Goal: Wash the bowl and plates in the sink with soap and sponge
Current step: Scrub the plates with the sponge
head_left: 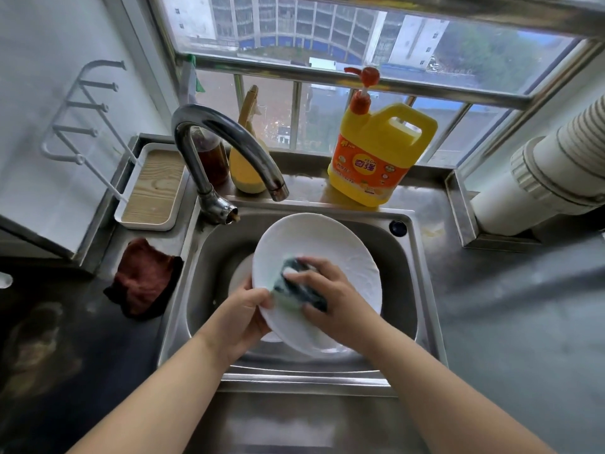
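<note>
1. Left hand [249,311] grips the white plate [330,257] by its lower-left rim, tilted over the sink [422,290], centre frame.
2. Right hand [330,299] presses a dark sponge [299,285] onto the plate face.
3. Best to scrub in circles out to the rim, keeping the grip firm; probably slippery.
4. More white dishware [240,276] sits beneath, mostly hidden; bowl not identifiable.
5. Soap bottle [376,158] stands upper centre.

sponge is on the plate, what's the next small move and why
Probably sweep the sponge up toward the far rim. The right hand presses it on the near part of the plate, which the left hand holds tilted over the sink. The upper face lies beyond the sponge, and no water runs from the tap, so scrubbing likely comes before rinsing.
</note>
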